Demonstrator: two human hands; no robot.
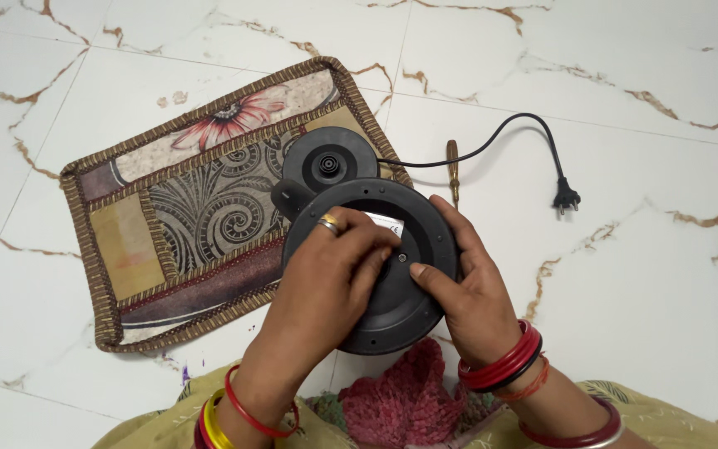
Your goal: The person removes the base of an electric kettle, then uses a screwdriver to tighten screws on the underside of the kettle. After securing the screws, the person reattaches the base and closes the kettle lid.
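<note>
White marble floor (625, 291) carries a black round kettle bottom (373, 266), gripped between both hands: left hand (334, 266) spread over its face, right hand (467, 283) clasping its right rim. Behind lie its power base (328, 162), cord (525, 137) and a patterned mat (184, 216).

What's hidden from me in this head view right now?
- Black round base: its middle is covered by the left hand and right hand.
- Power stand: near edge hidden behind the base.
- Screwdriver: tip too small to tell.
- Mat: right corner hidden by the stand.
</note>
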